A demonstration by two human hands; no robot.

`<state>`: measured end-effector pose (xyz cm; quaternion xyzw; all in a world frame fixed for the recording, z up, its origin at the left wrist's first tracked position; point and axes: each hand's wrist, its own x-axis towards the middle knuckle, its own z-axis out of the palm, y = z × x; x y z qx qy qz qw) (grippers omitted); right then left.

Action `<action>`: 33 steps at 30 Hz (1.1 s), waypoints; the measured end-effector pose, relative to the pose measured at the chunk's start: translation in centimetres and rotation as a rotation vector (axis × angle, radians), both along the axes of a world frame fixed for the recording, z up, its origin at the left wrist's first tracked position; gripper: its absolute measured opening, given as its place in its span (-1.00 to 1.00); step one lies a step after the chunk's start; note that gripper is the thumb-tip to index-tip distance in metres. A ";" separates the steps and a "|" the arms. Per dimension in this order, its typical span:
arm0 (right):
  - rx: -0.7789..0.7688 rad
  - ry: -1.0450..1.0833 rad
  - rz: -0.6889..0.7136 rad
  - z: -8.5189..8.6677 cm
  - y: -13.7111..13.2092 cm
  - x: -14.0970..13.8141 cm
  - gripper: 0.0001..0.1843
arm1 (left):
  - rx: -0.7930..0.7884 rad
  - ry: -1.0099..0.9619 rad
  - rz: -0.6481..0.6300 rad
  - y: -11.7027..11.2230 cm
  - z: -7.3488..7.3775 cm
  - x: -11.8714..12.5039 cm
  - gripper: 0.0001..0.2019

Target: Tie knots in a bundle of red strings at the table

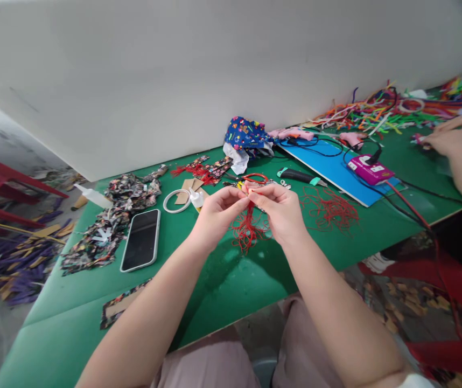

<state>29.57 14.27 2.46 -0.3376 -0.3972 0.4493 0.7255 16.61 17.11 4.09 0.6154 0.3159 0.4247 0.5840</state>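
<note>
Both my hands meet above the green table [210,302], fingertips pinched together. A bunch of red string [247,229] hangs down between them, its loose ends looped below. My left hand [221,210] and my right hand [281,207] both close on its upper end; the exact spot they grip is partly hidden by the fingers. Just beyond my hands lie red-handled scissors [255,178]. A small white glue bottle [195,199] is beside my left hand. To the right of my right hand spreads a loose tangle of red string [334,210].
A phone [141,240], patterned fabric scraps [93,240] and a tape ring [175,201] lie left. A utility knife [301,176], blue board [328,167], purple power socket [370,170] with cables and pink glue gun [293,133] are right. A co-worker's hands [453,137] work at far right.
</note>
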 end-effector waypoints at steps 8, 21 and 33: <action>-0.022 -0.021 -0.063 0.4 -0.2 -0.2 -0.90 | -0.189 -0.104 -0.056 0.0 -0.1 -0.1 -0.85; 0.056 -0.106 0.036 0.3 -0.5 0.1 -0.93 | -0.341 -0.152 -0.160 0.0 -0.1 -0.3 -0.83; 0.093 -0.097 0.088 0.4 -0.7 0.2 -0.89 | -0.400 -0.263 -0.026 -0.2 0.2 0.0 -0.91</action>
